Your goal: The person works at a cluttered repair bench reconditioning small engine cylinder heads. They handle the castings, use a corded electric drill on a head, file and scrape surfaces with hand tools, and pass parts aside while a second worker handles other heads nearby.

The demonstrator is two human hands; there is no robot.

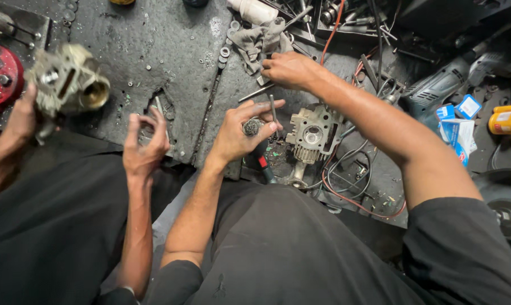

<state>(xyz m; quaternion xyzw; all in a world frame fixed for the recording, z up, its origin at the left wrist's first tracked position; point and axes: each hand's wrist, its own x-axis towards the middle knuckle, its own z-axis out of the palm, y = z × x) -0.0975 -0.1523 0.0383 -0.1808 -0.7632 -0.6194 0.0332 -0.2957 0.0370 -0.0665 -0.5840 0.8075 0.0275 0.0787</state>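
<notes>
valve (pixel 273 113) in left hand (pixel 238 133), tip hidden

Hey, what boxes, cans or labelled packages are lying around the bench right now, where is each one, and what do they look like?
Small box: far right, beside the power drill; square, blue with a white label.
Blue and white cartons: just below that box; a crumpled cluster, with a red mark on one.
Yellow can: right edge, lying on its side; cylindrical, yellow with a red band.
White bottle: top centre, above the grey rag; lying down, plain white.
No screens or signs show.
</notes>
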